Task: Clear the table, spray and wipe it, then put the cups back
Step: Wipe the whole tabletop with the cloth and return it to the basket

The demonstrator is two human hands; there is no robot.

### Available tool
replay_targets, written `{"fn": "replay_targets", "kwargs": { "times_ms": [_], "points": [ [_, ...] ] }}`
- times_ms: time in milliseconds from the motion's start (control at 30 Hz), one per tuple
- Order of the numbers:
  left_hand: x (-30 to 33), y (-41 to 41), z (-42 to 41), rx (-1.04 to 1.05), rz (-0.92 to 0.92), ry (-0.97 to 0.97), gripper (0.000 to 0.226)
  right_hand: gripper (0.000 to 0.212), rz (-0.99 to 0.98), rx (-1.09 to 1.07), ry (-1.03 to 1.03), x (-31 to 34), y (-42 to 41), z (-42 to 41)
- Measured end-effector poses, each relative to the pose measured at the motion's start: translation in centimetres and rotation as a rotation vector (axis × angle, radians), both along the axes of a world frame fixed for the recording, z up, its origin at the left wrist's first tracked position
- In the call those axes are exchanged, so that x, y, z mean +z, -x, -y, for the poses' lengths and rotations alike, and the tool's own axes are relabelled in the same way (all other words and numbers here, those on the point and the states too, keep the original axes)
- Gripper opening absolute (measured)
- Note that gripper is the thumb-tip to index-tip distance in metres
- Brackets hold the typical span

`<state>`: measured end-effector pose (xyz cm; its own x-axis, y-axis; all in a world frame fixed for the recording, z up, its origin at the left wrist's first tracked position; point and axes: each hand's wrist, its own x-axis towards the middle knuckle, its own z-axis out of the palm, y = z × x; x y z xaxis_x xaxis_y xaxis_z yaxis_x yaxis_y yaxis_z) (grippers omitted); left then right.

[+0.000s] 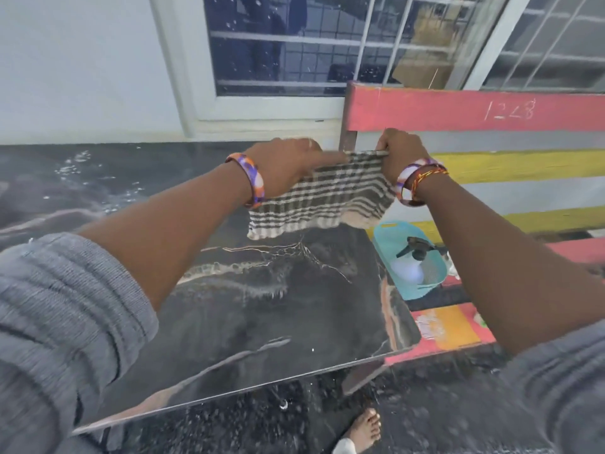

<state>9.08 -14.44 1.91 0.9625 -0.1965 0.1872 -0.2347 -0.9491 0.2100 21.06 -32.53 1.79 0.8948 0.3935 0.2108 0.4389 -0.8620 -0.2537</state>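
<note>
Cloth (319, 194) — between both hands

I observe a striped grey-and-white cloth (319, 194) stretched flat in the air above the far edge of the dark, glossy marbled desk (229, 309). A white spray bottle (413, 262) with black trigger stands in a turquoise basket (388, 235) just beside the desk.

Black marble-look tabletop (245, 322) was glossy, wet w/ reflections – striped grey-white woven cloth (314, 204) looked soft, ribbed. Teal plastic basket (389, 237) smooth; painted wooden bench (458, 111) scuffed, matt.
</note>
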Motion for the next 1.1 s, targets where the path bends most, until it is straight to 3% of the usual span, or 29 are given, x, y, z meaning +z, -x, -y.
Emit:
{"fn": "replay_targets", "kwargs": {
  "times_ms": [67, 133, 233, 333, 500, 600, 733, 800, 867, 933, 1000, 1033, 1100],
  "points": [
    [-0.1, 0.3, 0.0, 0.008, -0.028, -0.092, 0.066, 0.029, -0.017, 0.008, -0.109, 0.9, 0.5, -0.6],
    [-0.4, -0.4, -0.2, 0.164, -0.056, -0.107, 0.06, 0.025, -0.041, 0.045, -0.189, 2.3, 1.5, -1.1],
    [0.2, -1.2, 0.0, 0.454, 0.007, 0.24, 0.037, 0.022, -0.164, 0.176, -0.256, 3.9, 3.8, -1.5],
    [1.7, -2.2, 1.4, 0.567, 0.013, 0.516, 0.036, 0.018, -0.305, 0.333, -0.245, 2.7, 6.1, -2.2],
    [1.7, -1.9, 4.2, 0.532, -0.03, 0.828, 0.045, 0.018, -0.662, 0.397, -0.479, -0.3, 7.7, -1.1],
    [0.5, -2.0, 4.2, 0.5, -0.063, 0.846, 0.037, 0.011, -1.021, 0.307, -0.665, -1.3, 7.9, 1.0],
    [-0.5, -2.0, 4.4, 0.492, -0.057, 0.879, 0.034, 0.069, -1.331, 0.014, -0.657, -4.3, 6.6, 2.0],
    [-1.2, -2.1, 5.0, 0.499, -0.02, 0.956, 0.013, 0.078, -1.508, -0.024, -0.672, -6.2, 6.4, 1.7],
    [-1.5, -2.3, 5.7, 0.501, 0.014, 1.076, 0.016, 0.073, -1.658, 0.024, -0.845, -7.6, 6.4, 1.2],
    [-1.5, -2.0, 6.5, 0.489, 0.085, 1.068, 0.02, 0.082, -1.612, 0.054, -1.165, -7.7, 6.1, 0.6],
    [-0.9, -0.8, 7.3, 0.428, 0.16, 1.014, 0.017, 0.072, -1.482, 0.025, -1.509, -6.2, 5.6, 0.2],
    [-0.7, -0.2, 7.6, 0.364, 0.157, 1.006, 0.02, 0.059, -1.367, -0.024, -1.611, -5.3, 5.4, 0.3],
    [-0.3, 1.6, 7.3, 0.17, 0.025, 0.937, 0.028, 0.033, -1.09, -0.123, -1.573, -3.5, 4.6, 0.8]
  ]
}}
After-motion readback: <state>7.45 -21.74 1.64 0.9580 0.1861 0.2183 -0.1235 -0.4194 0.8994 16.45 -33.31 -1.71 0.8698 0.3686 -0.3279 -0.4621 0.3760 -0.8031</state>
